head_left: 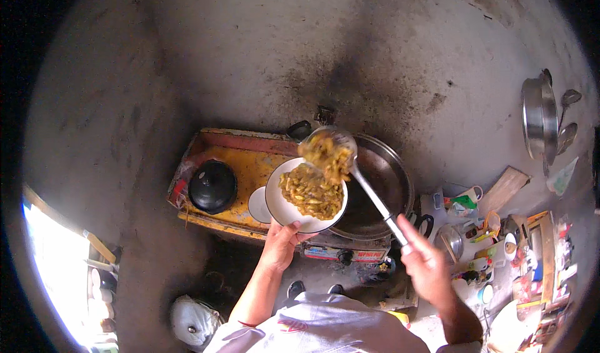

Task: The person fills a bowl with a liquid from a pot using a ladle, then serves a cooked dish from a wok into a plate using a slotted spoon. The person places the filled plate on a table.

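My left hand (281, 248) grips the near rim of a white bowl (274, 200), fingers below and thumb at the edge. A heap of cooked yellow-green and brown chopped food (307, 198) fills much of the bowl. Closed round the dark grip of a long metal cooking ladle (374, 198) is my right hand (428, 265), slightly blurred. The ladle's head is tilted over the bowl's far side, with more of the same food (328, 156) on it. Just right of the bowl stands a wide metal pan (387, 190), dark inside and partly hidden by bowl and ladle.
The pan rests on a gas stove (345, 257) with a front knob. Left of the bowl, a worn yellow table (250, 159) bears a small white dish (257, 205) and a black lidded pot (213, 186). Cluttered kitchenware lies right; a metal basin (539, 118) hangs on the wall.
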Demonstrator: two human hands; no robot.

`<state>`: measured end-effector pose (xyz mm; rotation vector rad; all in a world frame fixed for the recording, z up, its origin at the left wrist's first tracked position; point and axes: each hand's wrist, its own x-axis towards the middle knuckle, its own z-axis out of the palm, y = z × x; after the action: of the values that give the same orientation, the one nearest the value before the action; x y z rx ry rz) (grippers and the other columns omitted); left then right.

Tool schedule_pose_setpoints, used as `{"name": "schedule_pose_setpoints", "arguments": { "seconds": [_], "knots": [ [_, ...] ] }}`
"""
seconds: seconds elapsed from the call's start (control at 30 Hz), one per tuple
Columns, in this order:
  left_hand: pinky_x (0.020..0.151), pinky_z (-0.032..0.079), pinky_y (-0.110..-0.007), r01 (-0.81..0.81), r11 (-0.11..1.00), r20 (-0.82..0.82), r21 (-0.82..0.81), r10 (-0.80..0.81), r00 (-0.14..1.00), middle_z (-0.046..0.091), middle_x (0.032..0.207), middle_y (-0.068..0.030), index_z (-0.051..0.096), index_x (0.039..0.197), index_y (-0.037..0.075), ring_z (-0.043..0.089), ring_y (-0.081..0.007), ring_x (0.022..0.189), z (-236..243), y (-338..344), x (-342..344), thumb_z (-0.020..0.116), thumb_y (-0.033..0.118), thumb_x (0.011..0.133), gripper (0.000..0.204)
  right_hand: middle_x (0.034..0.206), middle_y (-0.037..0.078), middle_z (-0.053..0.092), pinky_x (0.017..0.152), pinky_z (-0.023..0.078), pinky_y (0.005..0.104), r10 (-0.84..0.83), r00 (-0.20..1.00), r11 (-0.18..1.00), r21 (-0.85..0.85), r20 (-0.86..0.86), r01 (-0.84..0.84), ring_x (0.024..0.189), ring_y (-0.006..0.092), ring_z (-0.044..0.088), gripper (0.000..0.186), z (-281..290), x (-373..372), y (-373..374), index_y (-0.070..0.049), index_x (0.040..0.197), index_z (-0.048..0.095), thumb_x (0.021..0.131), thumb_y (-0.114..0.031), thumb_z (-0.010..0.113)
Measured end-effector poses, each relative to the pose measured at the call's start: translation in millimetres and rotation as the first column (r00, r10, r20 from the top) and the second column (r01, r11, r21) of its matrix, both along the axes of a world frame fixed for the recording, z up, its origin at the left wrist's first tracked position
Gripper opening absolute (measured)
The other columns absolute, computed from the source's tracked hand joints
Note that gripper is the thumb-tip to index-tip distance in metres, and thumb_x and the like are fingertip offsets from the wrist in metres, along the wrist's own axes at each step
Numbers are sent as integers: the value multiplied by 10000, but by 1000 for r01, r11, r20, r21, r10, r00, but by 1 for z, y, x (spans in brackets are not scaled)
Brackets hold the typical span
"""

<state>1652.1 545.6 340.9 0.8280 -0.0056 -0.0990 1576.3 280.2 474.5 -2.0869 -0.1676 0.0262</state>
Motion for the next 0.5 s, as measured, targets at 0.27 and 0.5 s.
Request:
{"name": "schedule_pose_setpoints", "arguments": {
  "seconds": [0.27,0.5],
  "knots": [
    [880,552,-433,8,999,17,36,-9,1000,532,1271,-130,324,1374,19,596,-266,1102,4,0,-5,680,238,834,684,725,125,565,544,492,389,97,886,885,-447,453,132,575,289,585,524,-29,-11,0,-172,1369,497,863,-98,613],
    [858,566,-426,-76,997,-38,-7,75,996,525,1276,-131,324,1380,43,593,-269,1109,-14,17,-12,663,193,837,657,872,-44,626,553,375,182,-116,991,966,225,-71,129,602,19,410,434,-33,10,-16,-134,1406,454,975,-147,500]
  ]
}}
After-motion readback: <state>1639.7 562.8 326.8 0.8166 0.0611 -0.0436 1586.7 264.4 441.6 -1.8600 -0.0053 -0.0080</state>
